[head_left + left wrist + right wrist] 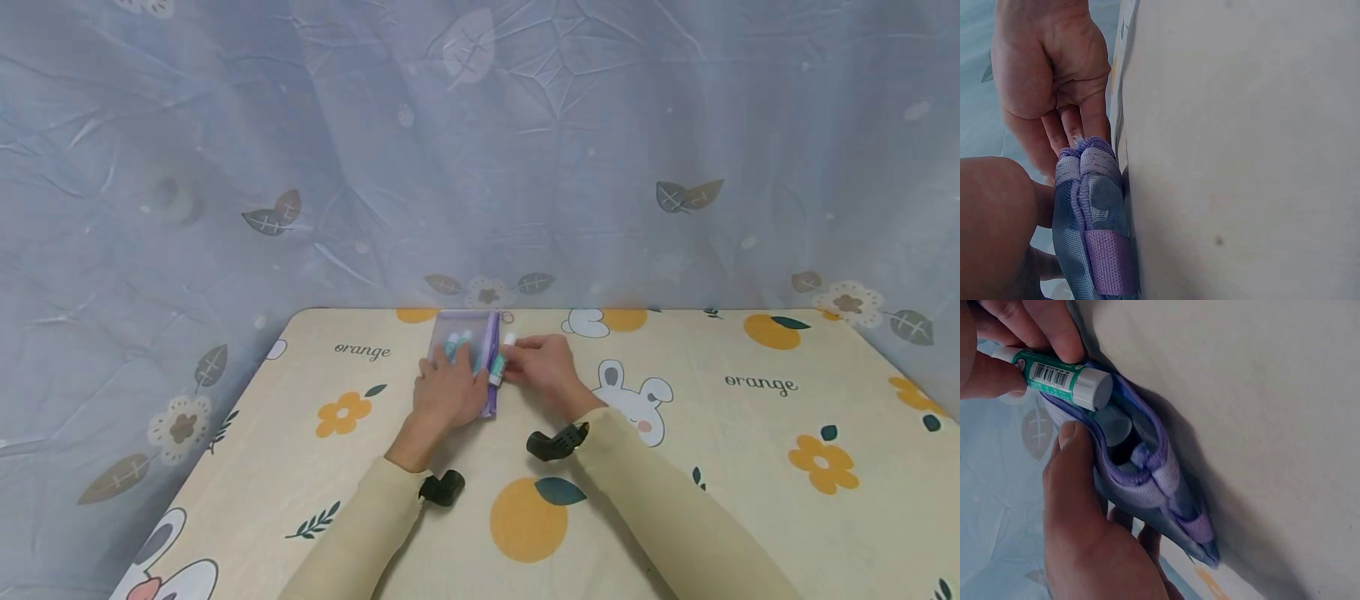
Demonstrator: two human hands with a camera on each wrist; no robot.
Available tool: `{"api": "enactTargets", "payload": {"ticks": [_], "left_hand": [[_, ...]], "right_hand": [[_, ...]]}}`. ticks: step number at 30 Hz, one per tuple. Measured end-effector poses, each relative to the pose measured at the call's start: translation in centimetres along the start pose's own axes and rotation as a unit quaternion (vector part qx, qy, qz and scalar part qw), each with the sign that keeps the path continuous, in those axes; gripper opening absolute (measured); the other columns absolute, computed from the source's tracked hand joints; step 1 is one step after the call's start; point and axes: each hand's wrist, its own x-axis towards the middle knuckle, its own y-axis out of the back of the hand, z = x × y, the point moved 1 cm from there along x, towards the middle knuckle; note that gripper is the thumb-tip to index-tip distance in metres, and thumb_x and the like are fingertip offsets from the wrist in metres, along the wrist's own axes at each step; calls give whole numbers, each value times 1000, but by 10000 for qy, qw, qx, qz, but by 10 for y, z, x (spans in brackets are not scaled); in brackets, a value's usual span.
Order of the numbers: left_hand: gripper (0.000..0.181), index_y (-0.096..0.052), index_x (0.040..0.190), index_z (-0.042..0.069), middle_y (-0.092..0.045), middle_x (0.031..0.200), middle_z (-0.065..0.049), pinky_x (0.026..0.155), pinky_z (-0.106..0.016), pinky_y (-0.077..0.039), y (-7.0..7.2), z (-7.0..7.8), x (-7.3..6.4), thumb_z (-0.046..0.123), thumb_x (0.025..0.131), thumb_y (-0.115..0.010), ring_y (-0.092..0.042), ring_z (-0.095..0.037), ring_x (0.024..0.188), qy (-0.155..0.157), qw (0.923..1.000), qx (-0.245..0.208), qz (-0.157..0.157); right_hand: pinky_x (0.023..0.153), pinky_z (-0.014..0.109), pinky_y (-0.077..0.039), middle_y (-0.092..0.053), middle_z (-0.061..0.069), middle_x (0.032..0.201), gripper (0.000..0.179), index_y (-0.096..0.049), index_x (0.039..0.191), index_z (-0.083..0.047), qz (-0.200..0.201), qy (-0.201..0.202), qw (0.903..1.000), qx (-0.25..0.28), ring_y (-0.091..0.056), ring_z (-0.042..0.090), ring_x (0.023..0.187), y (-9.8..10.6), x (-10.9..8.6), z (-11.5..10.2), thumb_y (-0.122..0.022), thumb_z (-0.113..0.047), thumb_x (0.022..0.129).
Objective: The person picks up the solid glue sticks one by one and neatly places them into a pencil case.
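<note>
A translucent mesh pouch [459, 319] with purple trim lies on the table, its mouth facing right. My left hand [448, 392] rests over it and holds it, the thumb at the rim of the mouth. In the right wrist view the pouch [1138, 495] gapes, and a pale cylindrical end [1115, 428] shows inside. Two white-capped sticks show through the mesh beside my left fingers. Between thumb and fingers, my right hand [546, 367] pinches a green-and-white glue stick [1054, 376], one white end over the mouth. The left wrist view shows the pouch's purple side tab [1110, 262].
The cream tablecloth [420, 542] bears printed oranges, flowers and rabbits. A pale blue patterned curtain [480, 167] hangs behind the table's back edge. Near the pouch's far corner lies a small ring [507, 317]. Dark devices [555, 443] are worn at both wrists.
</note>
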Motion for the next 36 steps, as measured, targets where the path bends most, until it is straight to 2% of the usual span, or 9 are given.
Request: {"api": "enactTargets", "payload": {"ticks": [5,10,19,24,32,36], "left_hand": [[63,-39,162,8,-34,163,-33,110,-65,-44,-1,-1,0,44,110,-43,-45,-54,136,-29,10000,17,50],[62,-40,162,9,-36,161,-33,108,-63,-45,-2,-2,1,44,110,-42,-46,-53,133,-77,9999,-2,81],[60,-42,158,8,-41,153,-31,105,-63,-46,-2,-2,1,43,110,-41,-48,-51,127,-84,9999,35,136],[61,-41,160,9,-38,157,-33,107,-63,-46,-2,-2,0,45,110,-40,-47,-53,129,-131,9998,41,167],[62,-39,161,10,-29,165,-34,112,-66,-43,-1,-1,-1,46,111,-39,-43,-57,138,-177,9997,1,141],[63,-38,162,9,-28,166,-36,114,-68,-40,0,0,-1,46,111,-40,-40,-60,139,-220,9996,-3,156]], "right_hand": [[81,30,-64,-74,24,124,41,-71,132,4,107,-89,9992,-370,-81,23,94,-7,-2,0,-79,-17,97],[85,33,-64,-77,22,120,36,-75,125,3,251,6,9976,-639,-81,26,99,-12,-5,0,-81,-15,94],[74,25,-59,-81,15,107,26,-82,112,-2,607,114,9921,-1095,-77,16,84,-18,-11,-4,-84,-17,90],[73,23,-56,-82,15,106,24,-83,108,-3,714,186,9916,-1065,-77,15,84,-21,-11,-3,-85,-15,88],[74,28,-64,-80,20,109,19,-82,107,0,561,189,9963,-621,-81,23,87,-25,-13,-3,-82,-4,89],[70,27,-64,-80,22,108,18,-82,106,2,563,136,9971,-492,-80,19,78,-27,-15,-5,-80,-1,88]]}}
